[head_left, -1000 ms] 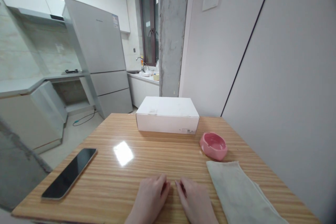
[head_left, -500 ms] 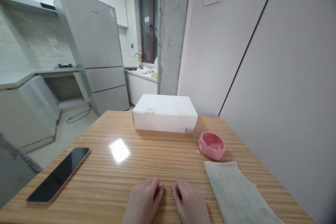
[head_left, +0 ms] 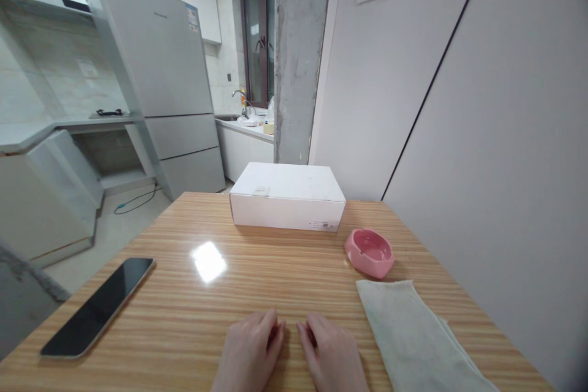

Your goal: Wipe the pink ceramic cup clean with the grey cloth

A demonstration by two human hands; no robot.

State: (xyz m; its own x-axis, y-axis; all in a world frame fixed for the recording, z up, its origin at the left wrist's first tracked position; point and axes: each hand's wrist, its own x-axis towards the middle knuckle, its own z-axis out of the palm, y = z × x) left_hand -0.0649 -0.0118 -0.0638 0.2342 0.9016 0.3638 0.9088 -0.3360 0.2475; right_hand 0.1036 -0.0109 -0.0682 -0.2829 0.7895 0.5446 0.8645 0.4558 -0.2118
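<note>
resting side by side on a glossy brown wood-grain tabletop (head_left: 294,263)

at left, a flat black rectangular phone (head_left: 98,309) with a pale metallic edge lies slanted, dark screen up. well behind it stands a tall silver-grey three-door refrigerator (head_left: 158,61). next comes the bare left hand (head_left: 250,343), knuckles up on the tabletop, its fingers curled and pressed together, tips tucked out of sight. ahead, near the tabletop's far edge, sits a long, low white cardboard box (head_left: 287,202), closed. across a narrow gap from the left hand is the bare right hand (head_left: 333,346), its fingers likewise curled and pressed together. farther right stands a pink faceted dish (head_left: 370,254) with a notched rim. rightmost, a folded pale grey-green fabric cloth (head_left: 413,337) lies flat, beside the right hand and just in front of the dish.
</note>
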